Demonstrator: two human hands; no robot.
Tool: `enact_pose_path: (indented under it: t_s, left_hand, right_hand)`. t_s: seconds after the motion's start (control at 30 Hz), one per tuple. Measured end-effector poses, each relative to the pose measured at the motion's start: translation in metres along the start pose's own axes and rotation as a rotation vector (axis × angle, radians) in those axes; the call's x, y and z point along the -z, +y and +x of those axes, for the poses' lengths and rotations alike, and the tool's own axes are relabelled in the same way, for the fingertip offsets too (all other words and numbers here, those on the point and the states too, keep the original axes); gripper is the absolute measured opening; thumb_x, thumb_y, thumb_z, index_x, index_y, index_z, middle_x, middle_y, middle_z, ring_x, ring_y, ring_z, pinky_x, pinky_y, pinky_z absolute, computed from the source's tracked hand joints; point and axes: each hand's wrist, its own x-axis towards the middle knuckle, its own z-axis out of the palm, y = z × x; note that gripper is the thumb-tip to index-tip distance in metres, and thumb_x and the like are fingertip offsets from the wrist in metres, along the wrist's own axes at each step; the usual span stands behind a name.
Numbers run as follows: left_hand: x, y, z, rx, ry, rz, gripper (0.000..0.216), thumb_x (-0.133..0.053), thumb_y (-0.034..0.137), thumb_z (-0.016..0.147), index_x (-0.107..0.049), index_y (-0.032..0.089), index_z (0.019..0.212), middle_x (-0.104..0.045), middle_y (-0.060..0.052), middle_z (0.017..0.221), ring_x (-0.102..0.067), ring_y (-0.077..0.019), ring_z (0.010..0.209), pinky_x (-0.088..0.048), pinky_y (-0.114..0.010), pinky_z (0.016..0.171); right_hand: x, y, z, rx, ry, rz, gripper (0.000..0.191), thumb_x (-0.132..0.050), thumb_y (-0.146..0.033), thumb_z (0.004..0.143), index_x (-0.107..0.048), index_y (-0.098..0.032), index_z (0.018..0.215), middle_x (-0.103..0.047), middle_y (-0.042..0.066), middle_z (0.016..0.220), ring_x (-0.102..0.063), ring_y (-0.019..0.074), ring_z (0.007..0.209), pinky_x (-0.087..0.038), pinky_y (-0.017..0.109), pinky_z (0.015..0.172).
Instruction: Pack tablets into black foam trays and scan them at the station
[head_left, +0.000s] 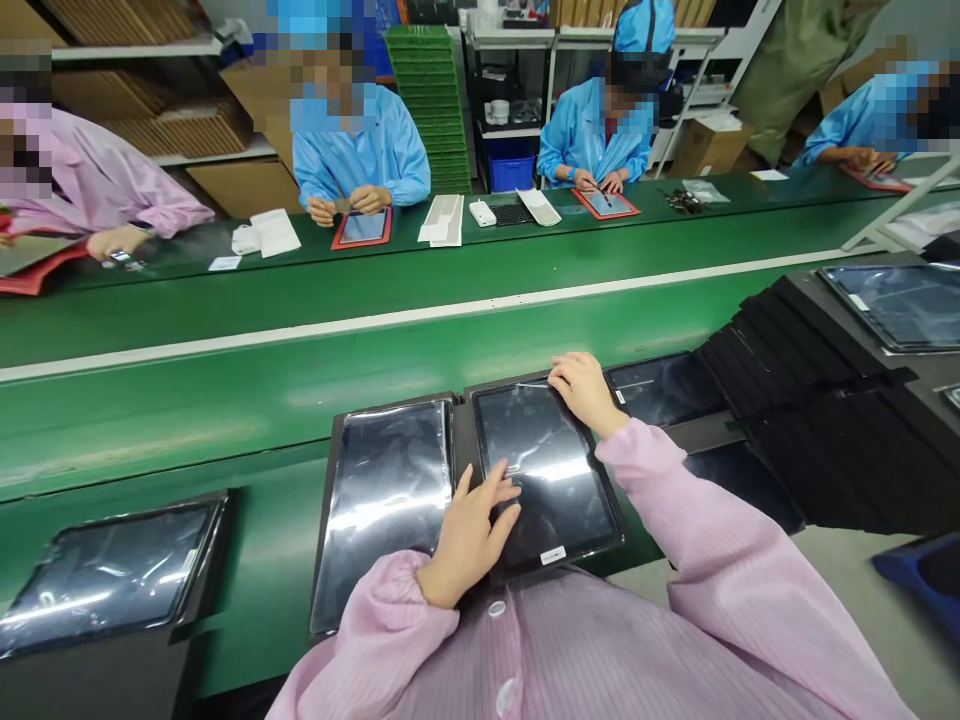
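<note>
Leftward, wrapped tablet (390, 500) beside central tablet (559, 490).

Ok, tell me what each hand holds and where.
Left hand lies open on the middle tablet, gripping nothing. Right hand sits on its far right corner; whether it pinches anything cannot be told.

- head view looks forward and down from the wearer's head, close over the tablet (547, 470) at lower centre.
- it faces across the green belt (225, 390); seated workers (360, 150) fill the upper frame.
</note>
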Motion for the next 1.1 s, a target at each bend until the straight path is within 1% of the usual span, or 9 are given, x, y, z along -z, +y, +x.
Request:
enact_pose_path:
  t_s: [0.13,0.23,0.33,0.43,0.53,0.63,0.7,0.9,1.1]
  left_hand:
    - [0.004,-0.006,0.0,0.155,0.138,-0.232,0.078,-0.051,0.037,0.082,-0.014,0.016,0.148,-0.075,-0.002,0.088,-0.067,-0.0207,0.098,-0.02,-0.051,0.114]
    - [0.02,-0.011,-0.004,0.113,-0.047,-0.213,0.045,-0.054,0.036,0.081,-0.054,0.026,0.126,-0.075,0.0,0.089,-0.067,-0.0207,0.099,-0.015,-0.052,0.115]
    - [0.039,-0.014,-0.009,0.083,-0.294,-0.189,0.017,-0.056,0.035,0.081,-0.071,0.027,0.076,-0.075,-0.001,0.082,-0.067,-0.025,0.099,-0.013,-0.054,0.116]
    - [0.048,-0.016,-0.009,0.163,-0.228,-0.269,0.022,-0.054,0.036,0.084,-0.069,0.026,0.098,-0.074,-0.005,0.1,-0.065,-0.0259,0.105,-0.027,-0.051,0.112]
    - [0.044,-0.017,0.003,0.133,-0.045,-0.213,0.064,-0.048,0.033,0.087,-0.023,0.025,0.146,-0.063,-0.011,0.124,-0.056,-0.0229,0.119,-0.039,-0.045,0.104]
    - [0.037,-0.016,0.028,-0.062,-0.005,0.118,0.078,-0.038,0.023,0.088,0.013,0.018,0.147,-0.06,-0.012,0.128,-0.047,-0.019,0.127,-0.033,-0.048,0.108]
    - [0.035,-0.015,0.046,-0.175,-0.01,0.339,0.074,-0.031,0.014,0.085,0.009,0.014,0.147,-0.062,-0.012,0.126,-0.044,-0.0186,0.13,-0.027,-0.053,0.11]
    - [0.045,-0.012,0.066,-0.196,-0.101,0.598,0.061,-0.027,0.004,0.072,-0.051,0.02,0.126,-0.062,-0.006,0.126,-0.053,-0.019,0.122,-0.016,-0.056,0.114]
    - [0.051,-0.011,0.069,-0.178,-0.126,0.508,0.068,-0.028,0.003,0.069,-0.041,0.014,0.134,-0.064,-0.006,0.122,-0.05,-0.0157,0.124,-0.014,-0.054,0.115]
  right_hand:
    - [0.028,-0.015,-0.064,0.36,-0.277,0.261,0.021,-0.047,-0.021,0.092,-0.06,-0.019,0.076,-0.069,0.003,0.079,-0.066,0.0164,0.076,-0.051,0.037,0.086]
    - [0.058,-0.01,-0.106,0.69,-0.738,0.723,0.021,-0.045,-0.027,0.095,-0.061,-0.02,0.084,-0.071,-0.001,0.076,-0.068,0.0111,0.07,-0.054,0.023,0.074]
    - [0.068,0.009,-0.121,0.558,-0.432,0.678,0.021,-0.04,-0.022,0.097,-0.06,-0.019,0.099,-0.073,0.003,0.086,-0.069,0.0127,0.085,-0.054,0.025,0.079]
    - [0.052,0.03,-0.127,0.562,-0.043,0.183,0.026,-0.039,-0.007,0.092,-0.061,-0.018,0.102,-0.072,0.006,0.099,-0.065,0.0196,0.099,-0.052,0.037,0.088]
    - [0.034,0.038,-0.135,0.759,-0.101,0.015,0.032,-0.036,-0.001,0.089,-0.061,-0.016,0.103,-0.072,0.002,0.1,-0.062,0.0197,0.104,-0.049,0.04,0.094]
    - [0.029,0.036,-0.138,0.836,-0.131,0.002,0.03,-0.036,-0.004,0.093,-0.058,-0.015,0.111,-0.069,0.006,0.107,-0.061,0.0145,0.104,-0.048,0.033,0.095]
    - [0.032,0.035,-0.133,0.86,-0.065,-0.102,0.03,-0.041,-0.007,0.093,-0.059,-0.02,0.112,-0.065,0.008,0.114,-0.056,0.0166,0.112,-0.047,0.036,0.096]
    - [0.019,0.034,-0.079,0.802,0.092,-0.196,0.019,-0.058,-0.025,0.088,-0.067,-0.023,0.071,-0.06,0.004,0.124,-0.041,0.0257,0.127,-0.038,0.047,0.101]
    - [0.003,0.033,-0.012,0.237,0.106,0.254,0.019,-0.058,-0.023,0.084,-0.065,-0.019,0.067,-0.07,0.007,0.097,-0.059,0.0227,0.099,-0.044,0.044,0.092]
